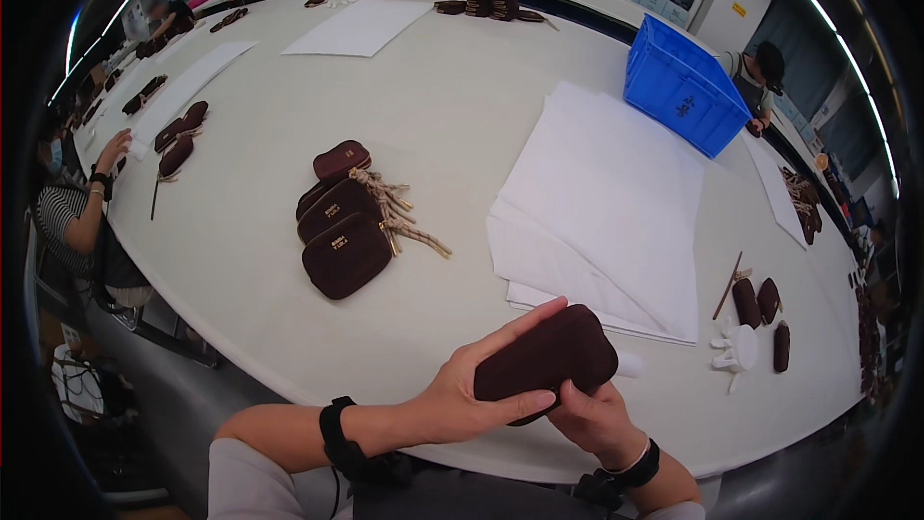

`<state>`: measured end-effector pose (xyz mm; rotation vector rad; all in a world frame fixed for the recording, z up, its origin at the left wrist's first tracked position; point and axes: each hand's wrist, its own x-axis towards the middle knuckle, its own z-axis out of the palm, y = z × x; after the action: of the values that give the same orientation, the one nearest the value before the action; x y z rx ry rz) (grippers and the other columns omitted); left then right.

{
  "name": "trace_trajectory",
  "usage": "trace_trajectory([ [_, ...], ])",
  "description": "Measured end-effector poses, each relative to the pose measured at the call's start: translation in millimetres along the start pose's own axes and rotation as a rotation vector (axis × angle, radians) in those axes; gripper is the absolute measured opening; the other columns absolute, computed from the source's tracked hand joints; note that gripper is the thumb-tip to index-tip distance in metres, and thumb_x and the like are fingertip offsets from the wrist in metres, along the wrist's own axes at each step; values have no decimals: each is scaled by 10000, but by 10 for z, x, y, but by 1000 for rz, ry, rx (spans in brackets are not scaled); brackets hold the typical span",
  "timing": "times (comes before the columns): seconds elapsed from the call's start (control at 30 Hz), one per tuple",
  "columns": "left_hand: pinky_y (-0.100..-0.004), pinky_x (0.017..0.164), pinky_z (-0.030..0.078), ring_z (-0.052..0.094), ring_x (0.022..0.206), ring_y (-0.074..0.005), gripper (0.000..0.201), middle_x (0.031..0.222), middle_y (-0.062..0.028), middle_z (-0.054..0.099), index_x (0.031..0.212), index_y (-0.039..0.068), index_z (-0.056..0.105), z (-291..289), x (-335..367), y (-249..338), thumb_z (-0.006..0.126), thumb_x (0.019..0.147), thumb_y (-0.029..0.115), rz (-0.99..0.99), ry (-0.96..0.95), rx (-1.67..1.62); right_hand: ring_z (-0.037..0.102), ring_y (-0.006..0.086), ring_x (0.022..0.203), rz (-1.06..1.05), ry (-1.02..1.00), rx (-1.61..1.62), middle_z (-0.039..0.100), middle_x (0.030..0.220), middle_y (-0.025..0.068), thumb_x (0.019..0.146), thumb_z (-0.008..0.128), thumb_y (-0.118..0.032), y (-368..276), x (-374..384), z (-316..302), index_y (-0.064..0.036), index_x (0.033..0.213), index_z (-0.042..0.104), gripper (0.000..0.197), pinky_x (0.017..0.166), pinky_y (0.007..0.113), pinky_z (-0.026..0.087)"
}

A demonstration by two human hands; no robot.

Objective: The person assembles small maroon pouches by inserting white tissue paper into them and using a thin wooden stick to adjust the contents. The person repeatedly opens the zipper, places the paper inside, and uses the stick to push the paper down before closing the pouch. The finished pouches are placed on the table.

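Observation:
A dark brown zip pouch (544, 356) is held up in front of me, over the near edge of the table. My left hand (462, 390) grips it from the left, thumb across the lower face and fingers along the top edge. Around the pouch's lower right edge closes my right hand (602, 419), with its thumb against the side. The far side of the pouch and some fingertips are hidden. Left of centre lie several similar brown pouches (348, 255), overlapping, with gold zips and beige cord tassels (390, 202).
White sheets (606, 202) are stacked right of centre, beneath a blue plastic crate (683, 87). Small brown pouches (746, 303) and a white plastic piece (736, 347) lie at right. Co-workers sit around the white table (462, 154), one at left (72, 217) reaching onto it.

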<state>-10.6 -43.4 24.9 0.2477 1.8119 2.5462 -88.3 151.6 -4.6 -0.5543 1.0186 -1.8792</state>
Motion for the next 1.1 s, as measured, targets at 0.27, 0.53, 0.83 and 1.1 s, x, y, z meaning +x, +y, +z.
trace_trajectory([
  [0.27, -318, 1070, 440, 525, 1265, -138, 650, 1400, -68, 564, 1505, 51, 412, 122, -39, -392, 730, 945, 137, -150, 112, -2, 451, 274, 1405, 63, -49, 327, 481, 1516, 97, 1098, 404, -328, 100, 102, -51, -93, 1513, 394, 477, 1172, 468, 353],
  [0.53, -333, 1051, 447, 555, 1227, -151, 589, 1299, -67, 617, 1434, 45, 482, 124, 71, -406, 732, 940, 244, -250, 180, -87, 449, 288, 1406, 111, 24, 499, 488, 1512, 110, 1109, 319, -394, 85, 198, -81, -66, 1497, 408, 516, 1194, 457, 335],
  [0.83, -383, 1121, 401, 478, 1348, -217, 945, 1455, -128, 504, 1512, 47, 377, -84, 102, -511, 885, 784, 372, -183, -74, 83, 548, 252, 1316, 210, 173, 303, 552, 1444, 96, 1104, 370, -381, -57, 197, -201, -60, 1480, 424, 498, 1098, 442, 453],
  [1.1, -393, 1043, 470, 554, 1258, -289, 740, 1368, -100, 594, 1402, 93, 553, -452, -48, -330, 883, 762, 265, 175, 14, 693, 634, 299, 669, 576, -209, -1357, 648, 693, 169, 1048, 513, -305, -806, 293, -177, 45, 861, 659, 422, 640, 419, 470],
])
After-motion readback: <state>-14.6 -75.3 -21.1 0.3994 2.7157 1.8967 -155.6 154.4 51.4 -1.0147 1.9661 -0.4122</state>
